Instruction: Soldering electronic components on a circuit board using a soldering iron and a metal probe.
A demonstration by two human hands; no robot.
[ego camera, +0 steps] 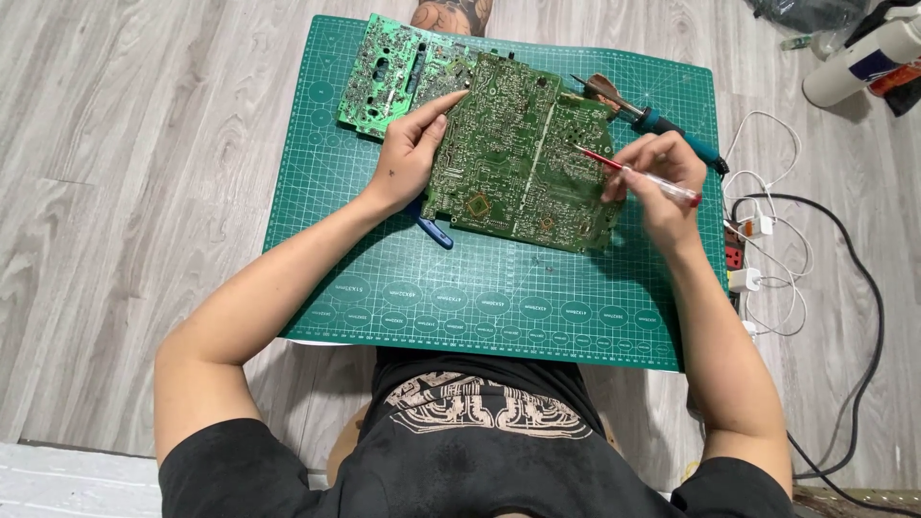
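A: What do we see from above?

B: We look down at a green cutting mat (480, 297) spread on a grey wood-plank floor. That mat is our landmark. Near its far middle lies a large green circuit board (518, 153), solder side up. A smaller, brighter green board (389, 72) sits at the mat's far left corner, partly under the large one.

A: And our hands?

B: Our left hand (413, 153) rests on the large board's left edge, fingers spread along it, pinning it to the mat. Blue plier handles (434, 230) poke out from beneath that hand and the board. Our right hand (657, 177) is closed in a pen grip around a slim red-and-clear screwdriver-like probe (638, 176); its red tip touches, or nearly touches, the board's right half.

A: What else lies around the mat?

B: A teal-handled soldering iron (672, 129) lies at the mat's far right, just behind the right hand. Off the right edge, on the floor, are a power strip (737, 254) and tangled white and black cables. White bottles lie well beyond the far right corner.

A: What step does this look like?

B: We judge it to be probing or checking a point on the board's right half. The next move would call for a steady left-hand hold and a fine, light placement of the tip, since the solder points sit close together.
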